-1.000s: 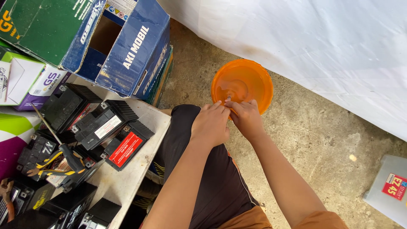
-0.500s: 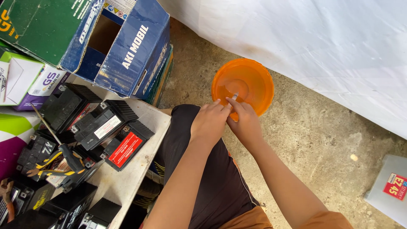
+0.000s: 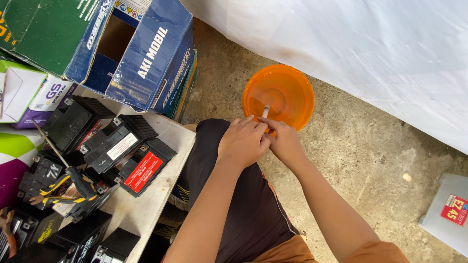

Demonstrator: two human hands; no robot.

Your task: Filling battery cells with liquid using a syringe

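Observation:
My left hand [image 3: 241, 141] and my right hand [image 3: 285, 143] are pressed together over my dark-trousered knee, at the near rim of an orange plastic basin [image 3: 292, 83] on the ground. A thin white tube [image 3: 265, 110] sticks out from between the fingertips of both hands and points over the basin. The fingers of both hands are closed around its lower end, which is hidden. I cannot tell what is inside the basin.
To my left, a white table [image 3: 146, 209] carries several small black batteries [image 3: 141, 168], a screwdriver [image 3: 63, 158] and yellow-handled pliers [image 3: 53, 195]. Blue and green cardboard boxes [image 3: 151, 53] stand behind it. A white sheet [image 3: 365, 53] hangs ahead, and a grey container [image 3: 446, 212] sits on the concrete at right.
Both hands have stayed together by the basin and shifted slightly toward my knee. The white tube now shows above the fingertips.

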